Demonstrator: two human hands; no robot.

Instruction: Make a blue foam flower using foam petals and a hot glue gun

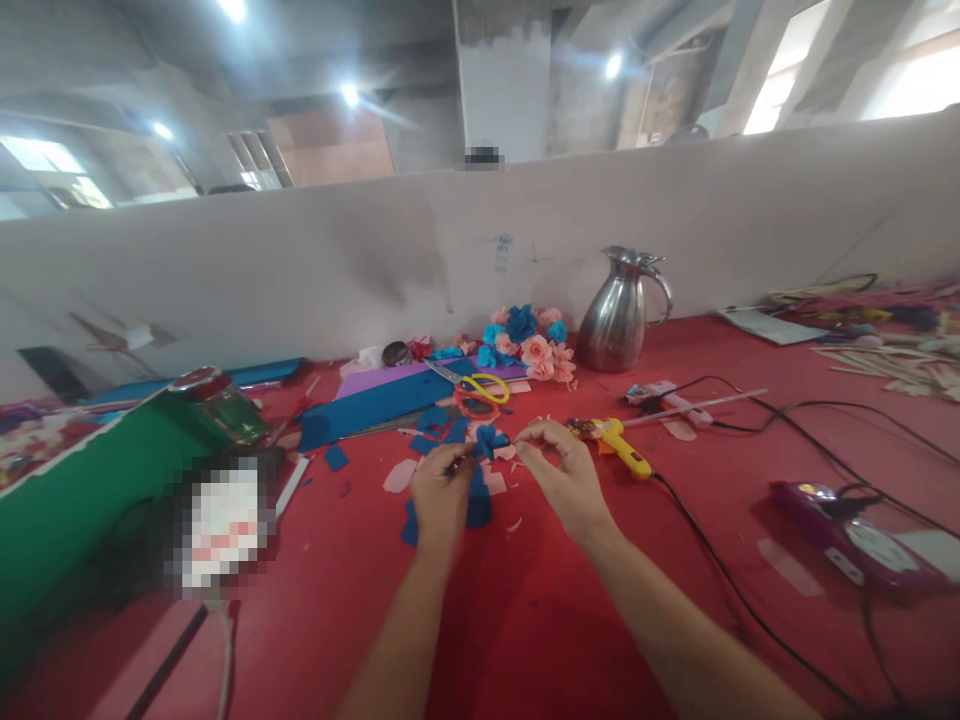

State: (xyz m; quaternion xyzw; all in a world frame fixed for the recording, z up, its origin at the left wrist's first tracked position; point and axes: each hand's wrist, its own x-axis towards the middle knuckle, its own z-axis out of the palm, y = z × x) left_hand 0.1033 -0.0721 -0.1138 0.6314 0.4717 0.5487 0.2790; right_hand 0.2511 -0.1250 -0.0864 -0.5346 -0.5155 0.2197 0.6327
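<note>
Over the red table, my left hand (441, 490) is closed with its fingertips on a small dark blue paper flower (489, 440). Just right of the flower, my right hand (562, 468) has thumb and forefinger drawn together in a pinch. Whether a petal edge or another small piece is between them, I cannot tell. Cut blue paper pieces (478, 502) lie below the flower, partly behind my left hand. A pink paper petal (400, 476) rests to the left. Beyond my hands are scissors (487, 388) with yellow and red handles.
A yellow glue gun (628, 452) with a black cord lies to the right. Behind stand a bunch of pink and blue paper flowers (536, 350) and a steel jug (616, 315). Left are a glass jar (225, 410) and green board (112, 500); far right, a purple power strip (855, 540).
</note>
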